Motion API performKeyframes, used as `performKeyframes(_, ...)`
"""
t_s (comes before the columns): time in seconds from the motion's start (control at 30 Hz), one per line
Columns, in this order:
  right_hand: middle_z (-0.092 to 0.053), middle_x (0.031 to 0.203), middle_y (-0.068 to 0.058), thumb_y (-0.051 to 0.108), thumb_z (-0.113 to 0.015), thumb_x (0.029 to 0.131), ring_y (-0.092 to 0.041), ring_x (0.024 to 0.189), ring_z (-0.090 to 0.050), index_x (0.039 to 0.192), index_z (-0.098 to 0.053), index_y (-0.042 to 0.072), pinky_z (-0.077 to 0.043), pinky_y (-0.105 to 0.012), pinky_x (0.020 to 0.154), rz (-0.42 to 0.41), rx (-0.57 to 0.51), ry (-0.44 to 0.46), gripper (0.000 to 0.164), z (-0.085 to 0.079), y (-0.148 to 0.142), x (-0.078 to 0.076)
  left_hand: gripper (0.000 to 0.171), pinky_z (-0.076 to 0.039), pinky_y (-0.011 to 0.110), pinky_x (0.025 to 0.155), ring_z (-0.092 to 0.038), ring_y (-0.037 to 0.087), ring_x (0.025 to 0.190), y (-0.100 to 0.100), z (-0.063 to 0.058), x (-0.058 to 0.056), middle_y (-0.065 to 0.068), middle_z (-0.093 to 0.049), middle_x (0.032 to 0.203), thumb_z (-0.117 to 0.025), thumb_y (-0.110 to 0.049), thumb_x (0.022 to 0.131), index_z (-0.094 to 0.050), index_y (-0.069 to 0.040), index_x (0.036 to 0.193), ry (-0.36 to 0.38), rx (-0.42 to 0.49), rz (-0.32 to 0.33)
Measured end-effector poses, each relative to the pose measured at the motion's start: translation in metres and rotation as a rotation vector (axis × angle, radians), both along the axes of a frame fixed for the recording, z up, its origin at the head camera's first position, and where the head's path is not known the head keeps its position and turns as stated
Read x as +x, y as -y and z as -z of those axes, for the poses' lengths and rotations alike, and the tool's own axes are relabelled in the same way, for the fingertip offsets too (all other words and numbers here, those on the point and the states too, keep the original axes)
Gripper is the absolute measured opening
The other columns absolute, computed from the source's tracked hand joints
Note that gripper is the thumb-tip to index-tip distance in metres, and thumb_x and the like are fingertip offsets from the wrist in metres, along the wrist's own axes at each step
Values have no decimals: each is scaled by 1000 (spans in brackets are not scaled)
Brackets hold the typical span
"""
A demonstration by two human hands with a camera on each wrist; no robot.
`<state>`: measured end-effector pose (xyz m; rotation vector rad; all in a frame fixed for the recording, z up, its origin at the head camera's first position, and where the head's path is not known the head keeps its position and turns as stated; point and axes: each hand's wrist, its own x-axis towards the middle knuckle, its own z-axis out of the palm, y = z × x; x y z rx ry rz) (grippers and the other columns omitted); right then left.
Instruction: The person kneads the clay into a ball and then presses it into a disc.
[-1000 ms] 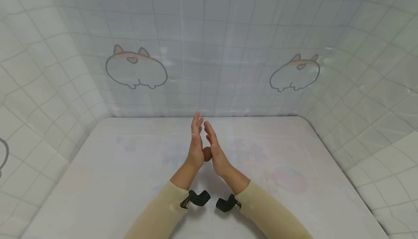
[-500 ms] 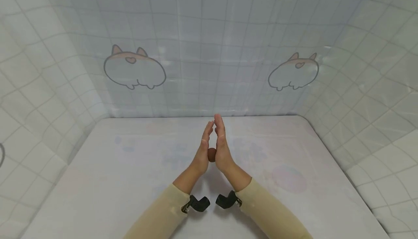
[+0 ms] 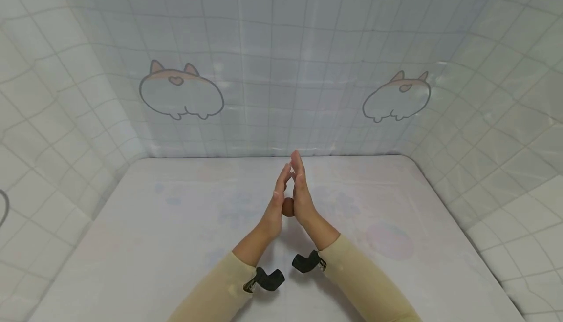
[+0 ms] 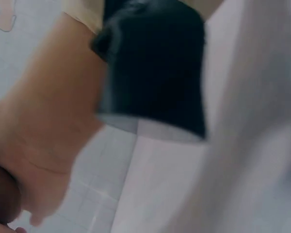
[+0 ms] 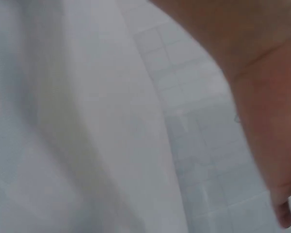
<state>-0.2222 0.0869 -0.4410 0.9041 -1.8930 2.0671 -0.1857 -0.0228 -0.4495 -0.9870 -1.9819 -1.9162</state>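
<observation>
A small brown ball (image 3: 288,207) is held between the palms of my two hands, raised over the table. My left hand (image 3: 274,209) presses it from the left, its fingers straight and slanting up to the right. From the other side my right hand (image 3: 302,200) presses with straight fingers, its fingertips reaching a little farther forward. The fingertips nearly meet. In the left wrist view the ball (image 4: 2,194) shows at the lower left beside a palm. The right wrist view catches only a forearm and part of a hand (image 5: 276,131); the ball is hidden there.
A pale table (image 3: 154,244) with faint coloured patches lies below. White grid-patterned sheets (image 3: 281,68) with cartoon animals enclose it at the back and sides. Black wrist mounts (image 3: 270,279) stick out inward from both cream sleeves (image 3: 365,278), close to each other.
My hands rub past each other: the right slid back, then forward, relative to the left. The ball shifted slightly to the right with them and stayed between the palms.
</observation>
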Motion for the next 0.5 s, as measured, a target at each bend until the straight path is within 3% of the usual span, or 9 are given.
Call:
performKeyframes(0.2, -2, 168, -7, 78, -19, 96, -29, 152, -7, 162, -2, 15, -7, -58, 119, -76, 30, 22, 93, 8, 3, 3, 88, -4, 68, 113, -8, 33, 151, 1, -5, -1, 9, -6, 167, -6, -74, 97, -4, -14, 162, -2, 56, -71)
performKeyframes(0.27, -1, 168, -7, 78, -18, 96, -31, 150, -14, 162, -1, 15, -6, -59, 118, -99, 59, 12, 93, 11, 4, 5, 89, -4, 69, 113, -7, 34, 151, 2, -7, -2, 11, -8, 166, -8, -76, 96, -4, -16, 162, 21, 71, -104)
performKeyframes(0.43, 0, 168, -10, 76, -14, 97, -30, 151, -13, 162, -1, 11, -7, -59, 118, -136, 105, -39, 93, 14, 8, 11, 96, -4, 62, 116, -9, 35, 151, 2, -10, -9, 13, -11, 165, -12, -82, 92, -4, -15, 162, 53, 156, -209)
performKeyframes(0.5, 0, 167, -12, 75, -13, 98, -30, 153, -5, 162, -1, 9, -8, -59, 118, -153, 108, -53, 93, 15, 9, 14, 101, -5, 58, 118, -12, 34, 150, 2, -11, -12, 12, -12, 164, -17, -83, 91, -7, -12, 161, 52, 226, -252)
